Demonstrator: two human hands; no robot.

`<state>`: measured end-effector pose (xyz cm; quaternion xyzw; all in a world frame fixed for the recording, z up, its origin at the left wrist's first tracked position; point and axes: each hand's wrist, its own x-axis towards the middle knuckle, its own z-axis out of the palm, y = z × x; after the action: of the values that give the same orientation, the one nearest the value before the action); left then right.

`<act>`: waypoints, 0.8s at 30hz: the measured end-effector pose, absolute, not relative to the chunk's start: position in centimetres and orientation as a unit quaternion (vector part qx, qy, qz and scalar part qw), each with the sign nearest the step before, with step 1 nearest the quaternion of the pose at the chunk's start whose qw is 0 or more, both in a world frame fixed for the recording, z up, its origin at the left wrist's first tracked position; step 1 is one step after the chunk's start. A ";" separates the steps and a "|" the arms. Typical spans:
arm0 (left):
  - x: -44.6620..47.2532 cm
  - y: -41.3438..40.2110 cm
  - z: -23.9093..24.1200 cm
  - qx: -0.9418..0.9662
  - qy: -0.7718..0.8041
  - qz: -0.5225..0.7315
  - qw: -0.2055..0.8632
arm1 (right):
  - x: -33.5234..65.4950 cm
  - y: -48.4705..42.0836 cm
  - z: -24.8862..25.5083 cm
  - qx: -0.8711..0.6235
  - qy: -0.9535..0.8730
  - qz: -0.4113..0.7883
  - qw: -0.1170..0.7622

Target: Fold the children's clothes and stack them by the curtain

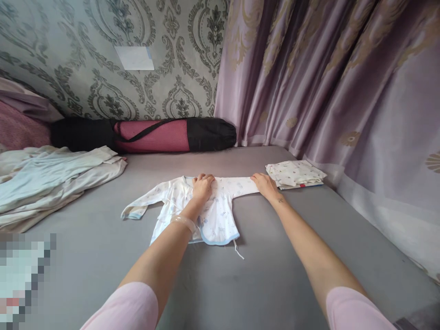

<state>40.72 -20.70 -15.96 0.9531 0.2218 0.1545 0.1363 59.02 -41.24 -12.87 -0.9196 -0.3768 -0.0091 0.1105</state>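
Observation:
A white baby shirt (217, 220) with a small pale print and light blue edging lies spread on the grey bed sheet. My left hand (202, 186) is on its upper front near the neckline, fingers bent and closed on the cloth. At the end of one sleeve, my right hand (264, 184) grips the cuff, and that sleeve is stretched out straight. The other sleeve (146, 201) lies bent down to the left. A thin white tie (238, 250) trails from the lower hem. My left forearm covers part of the shirt's front.
Folded printed cloth (295, 173) sits just beyond my right hand. Rumpled pale clothes (62, 178) lie at the left. A black and pink rolled bag (151, 135) rests along the wall. Purple curtains (275, 68) hang at the right. A blurred-out object (20, 275) is lower left.

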 end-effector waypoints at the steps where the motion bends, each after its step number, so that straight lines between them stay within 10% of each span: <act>1: 40.7 -20.8 -15.9 0.953 0.223 0.151 0.136 | 58.7 -41.2 -13.0 -0.924 -0.375 -0.019 0.071; 24: 33.7 -16.7 -10.4 0.931 0.298 0.154 0.145 | 54.2 -35.9 -10.7 -0.939 -0.332 -0.086 -0.025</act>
<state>33.73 -16.70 -10.37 0.9310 0.2977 0.1537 0.1447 54.16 -35.88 -10.70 -0.9388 -0.3324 -0.0862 -0.0254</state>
